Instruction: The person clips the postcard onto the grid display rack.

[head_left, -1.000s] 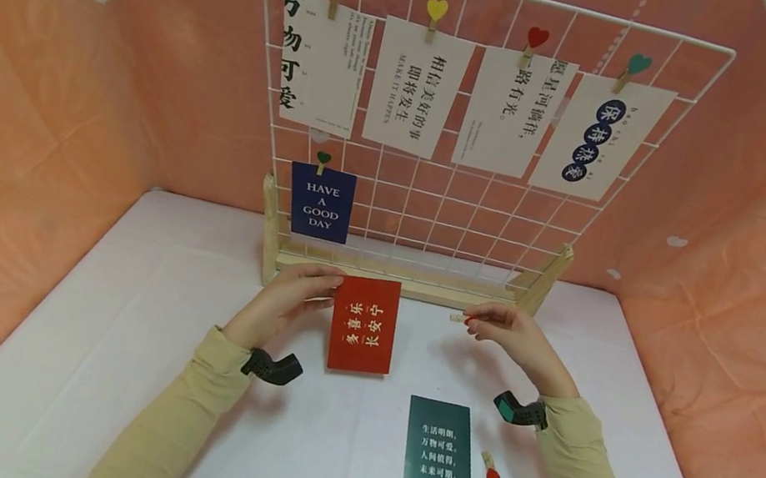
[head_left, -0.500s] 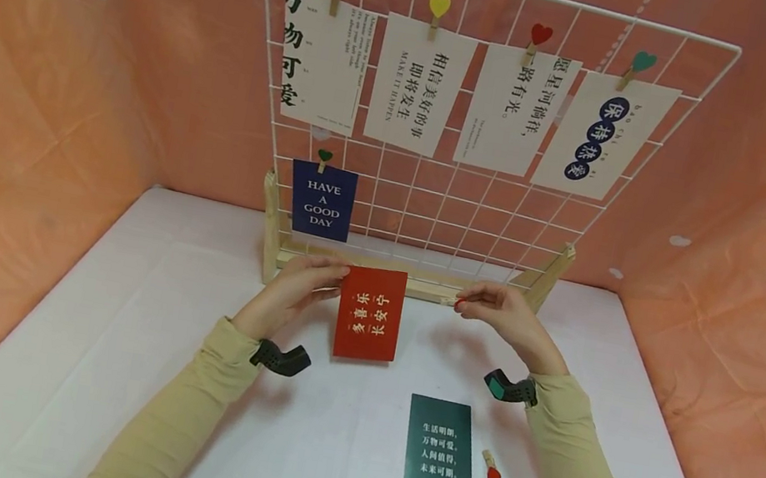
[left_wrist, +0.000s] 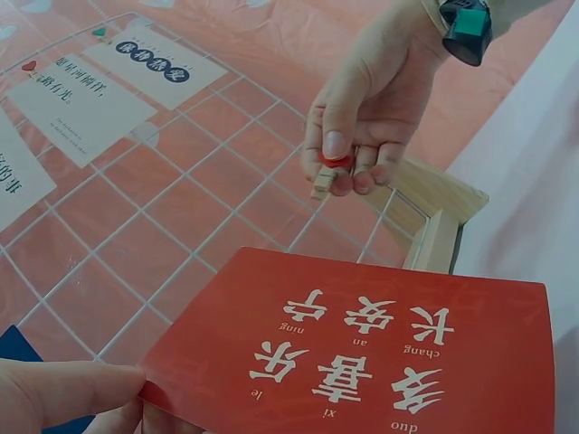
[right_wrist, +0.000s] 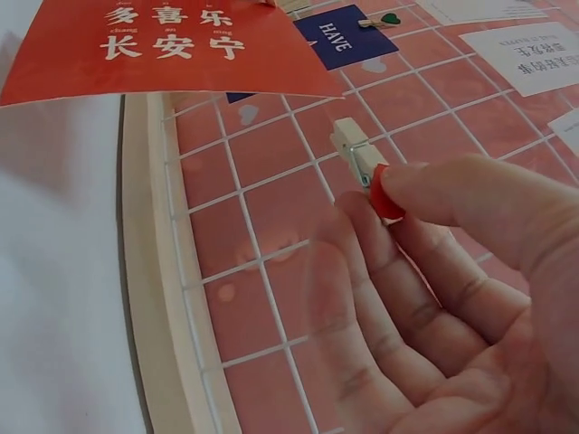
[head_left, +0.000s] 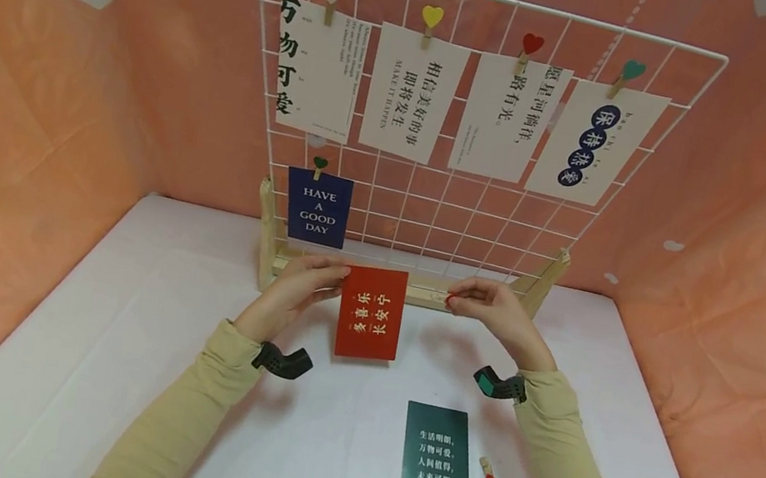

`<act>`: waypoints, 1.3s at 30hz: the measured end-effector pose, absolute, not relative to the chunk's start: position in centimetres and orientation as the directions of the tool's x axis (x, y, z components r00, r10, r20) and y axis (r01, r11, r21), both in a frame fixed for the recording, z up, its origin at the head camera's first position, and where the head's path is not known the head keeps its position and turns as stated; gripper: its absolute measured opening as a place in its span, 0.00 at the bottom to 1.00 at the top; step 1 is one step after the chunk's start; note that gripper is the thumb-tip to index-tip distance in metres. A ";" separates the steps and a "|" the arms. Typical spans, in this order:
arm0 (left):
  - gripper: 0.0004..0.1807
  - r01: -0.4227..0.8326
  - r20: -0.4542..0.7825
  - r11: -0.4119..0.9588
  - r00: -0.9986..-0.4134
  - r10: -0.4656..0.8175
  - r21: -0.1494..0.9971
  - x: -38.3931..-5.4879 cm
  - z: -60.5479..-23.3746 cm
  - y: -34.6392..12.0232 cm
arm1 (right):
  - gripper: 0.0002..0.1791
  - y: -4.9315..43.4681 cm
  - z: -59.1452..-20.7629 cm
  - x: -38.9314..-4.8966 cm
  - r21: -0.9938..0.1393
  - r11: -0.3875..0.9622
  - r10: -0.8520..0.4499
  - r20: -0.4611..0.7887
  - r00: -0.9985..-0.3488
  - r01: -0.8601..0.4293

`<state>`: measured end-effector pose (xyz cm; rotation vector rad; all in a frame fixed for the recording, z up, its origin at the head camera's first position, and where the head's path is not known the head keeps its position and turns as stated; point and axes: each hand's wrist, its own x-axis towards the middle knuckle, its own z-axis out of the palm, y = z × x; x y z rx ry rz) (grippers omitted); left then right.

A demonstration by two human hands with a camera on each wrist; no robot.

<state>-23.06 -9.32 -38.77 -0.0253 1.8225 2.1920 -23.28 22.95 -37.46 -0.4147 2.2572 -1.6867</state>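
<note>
A red card [head_left: 369, 330] with pale Chinese lettering is pinched at its upper left corner by my left hand [head_left: 299, 288]. The card hangs above the white table, in front of the grid rack's wooden base. To its right, my right hand [head_left: 492, 312] pinches a small wooden clothespin [right_wrist: 355, 152] by its red heart end, between thumb and fingers. In the right wrist view the pin's wooden tip points away from the fingers, toward the wire grid [right_wrist: 262, 262]. A gap separates pin and card.
The white wire grid [head_left: 428, 196] stands on a wooden base [head_left: 430, 298]. Four heart pins hold white cards [head_left: 415, 92] along its top; a blue card [head_left: 316, 208] hangs lower left. A green card [head_left: 439, 467] and another red-heart clothespin [head_left: 489, 474] lie on the table [head_left: 189, 308].
My right hand has moved left with the clothespin, closer to the red card. My left hand has shifted the card slightly up and right.
</note>
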 end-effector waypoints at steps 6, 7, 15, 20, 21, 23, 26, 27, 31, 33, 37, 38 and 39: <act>0.18 -0.209 -0.170 -0.166 -0.960 0.221 0.964 -23.4 -38.9 -9.2 | 0.19 22.5 -37.4 -23.8 -0.958 0.280 -0.400 -0.054 -0.915 -0.066; 0.18 -0.208 -0.168 -0.167 -0.960 0.223 0.964 -23.4 -38.9 -9.2 | 0.19 22.4 -37.4 -23.8 -0.957 0.283 -0.399 -0.054 -0.916 -0.067; 0.18 -0.203 -0.164 -0.158 -0.960 0.228 0.966 -23.6 -38.2 -9.1 | 0.18 22.1 -37.5 -24.3 -0.962 0.265 -0.405 -0.046 -0.913 -0.069; 0.17 -0.192 -0.150 -0.162 -0.959 0.242 0.968 -23.8 -38.0 -9.0 | 0.20 21.9 -37.5 -24.5 -0.964 0.254 -0.410 -0.039 -0.911 -0.074; 0.17 -0.191 -0.149 -0.164 -0.960 0.239 0.968 -23.8 -38.0 -8.9 | 0.20 21.8 -37.5 -24.5 -0.965 0.253 -0.409 -0.039 -0.912 -0.073; 0.16 -0.187 -0.146 -0.163 -0.961 0.233 0.969 -23.8 -37.9 -8.8 | 0.20 21.7 -37.4 -24.5 -0.967 0.246 -0.408 -0.036 -0.912 -0.072; 0.14 -0.186 -0.147 -0.171 -0.965 0.219 0.968 -24.0 -37.7 -8.7 | 0.20 21.6 -37.2 -24.6 -0.969 0.235 -0.408 -0.030 -0.913 -0.073; 0.14 -0.185 -0.147 -0.170 -0.965 0.216 0.968 -24.0 -37.6 -8.7 | 0.21 21.5 -37.2 -24.6 -0.970 0.231 -0.409 -0.028 -0.912 -0.073; 0.14 -0.191 -0.155 -0.165 -0.965 0.210 0.968 -24.1 -37.4 -8.5 | 0.20 21.4 -37.0 -24.7 -0.973 0.220 -0.413 -0.026 -0.910 -0.072; 0.14 -0.188 -0.152 -0.160 -0.965 0.212 0.969 -24.2 -37.4 -8.5 | 0.19 21.3 -37.0 -24.8 -0.974 0.217 -0.410 -0.028 -0.912 -0.068; 0.15 -0.173 -0.137 -0.153 -0.965 0.222 0.973 -24.2 -37.2 -8.3 | 0.17 21.0 -36.9 -24.9 -0.972 0.223 -0.400 -0.026 -0.916 -0.070; 0.15 -0.171 -0.136 -0.151 -0.966 0.221 0.974 -24.2 -37.2 -8.3 | 0.17 21.0 -36.8 -24.9 -0.971 0.230 -0.398 -0.026 -0.917 -0.073; 0.15 -0.171 -0.136 -0.148 -0.966 0.221 0.974 -24.2 -37.1 -8.3 | 0.17 20.9 -36.8 -24.9 -0.968 0.237 -0.397 -0.024 -0.917 -0.077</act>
